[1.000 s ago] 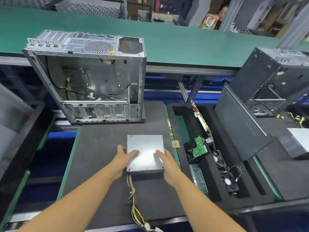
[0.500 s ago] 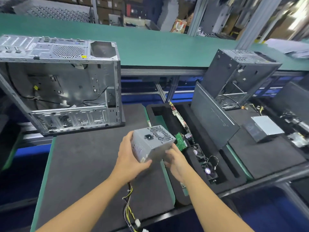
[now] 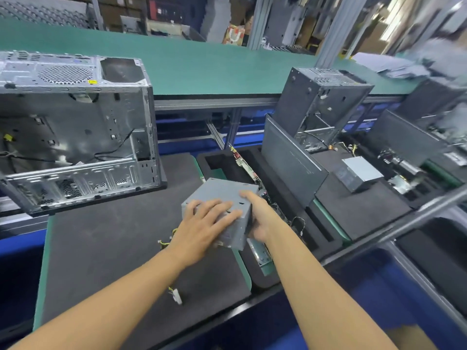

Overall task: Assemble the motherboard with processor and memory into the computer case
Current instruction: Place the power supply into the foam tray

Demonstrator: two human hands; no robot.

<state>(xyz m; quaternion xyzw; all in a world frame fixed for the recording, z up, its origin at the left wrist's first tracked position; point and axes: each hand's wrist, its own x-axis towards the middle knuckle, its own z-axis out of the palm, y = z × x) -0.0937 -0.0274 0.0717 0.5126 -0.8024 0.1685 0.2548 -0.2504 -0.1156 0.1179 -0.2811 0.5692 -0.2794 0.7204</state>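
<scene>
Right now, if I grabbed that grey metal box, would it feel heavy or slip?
Probably heavy for its size: the left hand and right hand both hold the metal power supply. Its smooth sides might slip. Its wires trail below, so likely floppy.

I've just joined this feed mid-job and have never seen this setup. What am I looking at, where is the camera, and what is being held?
There is no robot here, only a person's two bare hands. One wide-angle camera worn on the head films them, looking forward and down. The left hand lies flat on a grey power supply, and the right hand grips its right side. The box is held above the black foam mat with its cables trailing. The open computer case stands at left, and a foam tray of parts sits at right.
</scene>
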